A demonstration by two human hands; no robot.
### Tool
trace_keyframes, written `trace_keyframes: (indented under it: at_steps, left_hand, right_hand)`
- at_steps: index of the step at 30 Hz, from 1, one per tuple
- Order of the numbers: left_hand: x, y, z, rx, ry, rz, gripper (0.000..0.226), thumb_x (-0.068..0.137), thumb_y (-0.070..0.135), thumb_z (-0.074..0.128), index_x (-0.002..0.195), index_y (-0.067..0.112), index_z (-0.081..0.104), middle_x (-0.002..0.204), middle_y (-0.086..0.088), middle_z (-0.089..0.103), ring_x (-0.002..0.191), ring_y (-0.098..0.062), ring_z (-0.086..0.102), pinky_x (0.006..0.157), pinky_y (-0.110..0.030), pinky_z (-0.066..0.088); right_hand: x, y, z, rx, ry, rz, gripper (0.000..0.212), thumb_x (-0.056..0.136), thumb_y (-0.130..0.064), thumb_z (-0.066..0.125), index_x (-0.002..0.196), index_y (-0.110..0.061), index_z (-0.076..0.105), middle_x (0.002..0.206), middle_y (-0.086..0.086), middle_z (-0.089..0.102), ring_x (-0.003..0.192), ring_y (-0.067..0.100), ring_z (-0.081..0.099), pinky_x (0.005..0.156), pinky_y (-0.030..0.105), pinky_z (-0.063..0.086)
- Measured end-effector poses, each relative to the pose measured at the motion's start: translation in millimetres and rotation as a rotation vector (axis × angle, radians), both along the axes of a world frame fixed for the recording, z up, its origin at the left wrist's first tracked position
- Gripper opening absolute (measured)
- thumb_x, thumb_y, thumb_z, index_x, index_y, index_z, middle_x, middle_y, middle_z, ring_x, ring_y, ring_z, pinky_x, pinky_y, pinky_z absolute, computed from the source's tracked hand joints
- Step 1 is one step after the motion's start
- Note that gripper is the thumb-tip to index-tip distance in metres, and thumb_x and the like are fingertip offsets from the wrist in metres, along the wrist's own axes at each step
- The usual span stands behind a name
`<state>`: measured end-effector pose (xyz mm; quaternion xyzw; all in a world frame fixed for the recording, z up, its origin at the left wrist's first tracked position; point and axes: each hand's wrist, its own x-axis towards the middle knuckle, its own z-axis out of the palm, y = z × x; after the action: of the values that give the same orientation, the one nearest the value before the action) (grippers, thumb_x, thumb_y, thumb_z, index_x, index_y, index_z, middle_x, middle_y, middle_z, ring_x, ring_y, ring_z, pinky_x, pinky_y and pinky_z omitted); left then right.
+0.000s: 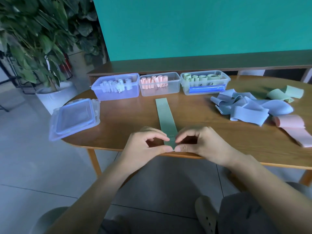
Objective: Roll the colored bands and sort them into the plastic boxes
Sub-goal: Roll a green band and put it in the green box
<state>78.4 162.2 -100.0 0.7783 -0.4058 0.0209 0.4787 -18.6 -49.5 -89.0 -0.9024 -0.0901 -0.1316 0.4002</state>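
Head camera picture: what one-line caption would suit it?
Both hands pinch a flat green band's near end, three boxes of rolls beyond.

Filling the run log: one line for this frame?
step: start roll | left hand, right hand: pinch near end of green band | band: flat on table | target: right box

I read this as an office or a staged indoor workroom, not a home. I see grey floor tiles, a flat teal wall, a large potted plant in a white pot, a red fire extinguisher behind its leaves, and a wooden table.
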Motion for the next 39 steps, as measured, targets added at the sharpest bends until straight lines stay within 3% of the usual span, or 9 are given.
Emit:
trace_keyframes:
  at_steps: [5, 13, 19, 24, 27, 29, 34, 39]
  left_hand:
    - [-5, -7, -6, 0.093, -0.171, 0.028, 0.022, 0.072, 0.047, 0.083, 0.080, 0.027, 0.081, 0.086, 0.018, 0.066, 0.098, -0.011, 0.059, 0.081, -0.015, 0.042]
    - [0, -5, -8, 0.218, -0.278, 0.026, 0.020, 0.084, 0.042, 0.076, 0.088, 0.022, 0.078, 0.095, 0.019, 0.056, 0.102, -0.005, 0.052, 0.084, -0.014, 0.039]
    - [3, -9, -7, 0.272, -0.263, 0.031, 0.026, 0.092, 0.037, 0.069, 0.091, 0.012, 0.076, 0.105, 0.013, 0.050, 0.107, -0.001, 0.044, 0.089, -0.001, 0.026]
    - [8, -11, -6, 0.255, -0.228, 0.067, 0.018, 0.090, 0.037, 0.072, 0.087, 0.018, 0.071, 0.104, 0.014, 0.050, 0.102, -0.002, 0.049, 0.085, -0.008, 0.033]
    - [5, -13, -3, 0.205, -0.219, 0.014, 0.003, 0.090, 0.026, 0.073, 0.090, 0.024, 0.071, 0.099, 0.015, 0.056, 0.095, -0.005, 0.055, 0.078, -0.015, 0.040]
    - [4, -13, -4, 0.179, -0.234, -0.049, 0.005, 0.091, 0.016, 0.071, 0.090, 0.021, 0.072, 0.091, 0.014, 0.061, 0.087, -0.008, 0.059, 0.072, -0.021, 0.044]
    - [9, -9, -10, 0.218, -0.315, -0.090, 0.012, 0.098, 0.016, 0.063, 0.097, 0.020, 0.074, 0.093, 0.013, 0.062, 0.090, -0.006, 0.060, 0.077, -0.030, 0.050]
    - [7, -5, -7, 0.249, -0.309, -0.088, 0.011, 0.092, 0.033, 0.071, 0.099, 0.025, 0.076, 0.094, 0.017, 0.058, 0.095, -0.003, 0.058, 0.079, -0.016, 0.045]
  right_hand:
    - [1, -3, -3, -0.092, -0.036, 0.022, 0.020, 0.079, -0.038, 0.080, 0.090, -0.022, 0.080, 0.105, -0.011, 0.071, 0.103, 0.006, 0.066, 0.093, 0.026, 0.051]
    - [5, -4, -6, -0.193, -0.022, 0.045, 0.013, 0.092, -0.028, 0.073, 0.097, -0.017, 0.078, 0.112, -0.009, 0.068, 0.105, -0.001, 0.061, 0.093, 0.016, 0.046]
    - [15, -6, 0, -0.120, 0.128, -0.011, 0.017, 0.091, -0.031, 0.073, 0.090, -0.014, 0.076, 0.119, -0.011, 0.063, 0.095, -0.003, 0.059, 0.078, 0.007, 0.039]
    - [22, -8, 3, -0.076, 0.177, -0.065, 0.023, 0.086, -0.038, 0.077, 0.085, -0.015, 0.074, 0.114, -0.015, 0.065, 0.098, 0.003, 0.060, 0.085, 0.022, 0.047]
    - [22, -7, 1, -0.026, 0.154, -0.041, 0.014, 0.087, -0.031, 0.078, 0.088, -0.018, 0.073, 0.104, -0.008, 0.069, 0.093, 0.010, 0.062, 0.087, 0.034, 0.050]
    - [21, -6, -1, 0.015, 0.133, -0.011, 0.009, 0.088, -0.027, 0.078, 0.092, -0.020, 0.072, 0.098, -0.004, 0.069, 0.089, 0.015, 0.063, 0.085, 0.040, 0.051]
    - [19, -8, -5, -0.037, 0.050, 0.056, 0.004, 0.092, -0.019, 0.074, 0.094, -0.022, 0.073, 0.099, -0.007, 0.069, 0.092, 0.016, 0.063, 0.083, 0.032, 0.050]
    - [15, -12, -5, -0.156, 0.027, 0.124, 0.007, 0.097, -0.019, 0.067, 0.101, -0.022, 0.073, 0.104, -0.010, 0.067, 0.104, 0.013, 0.064, 0.091, 0.033, 0.050]
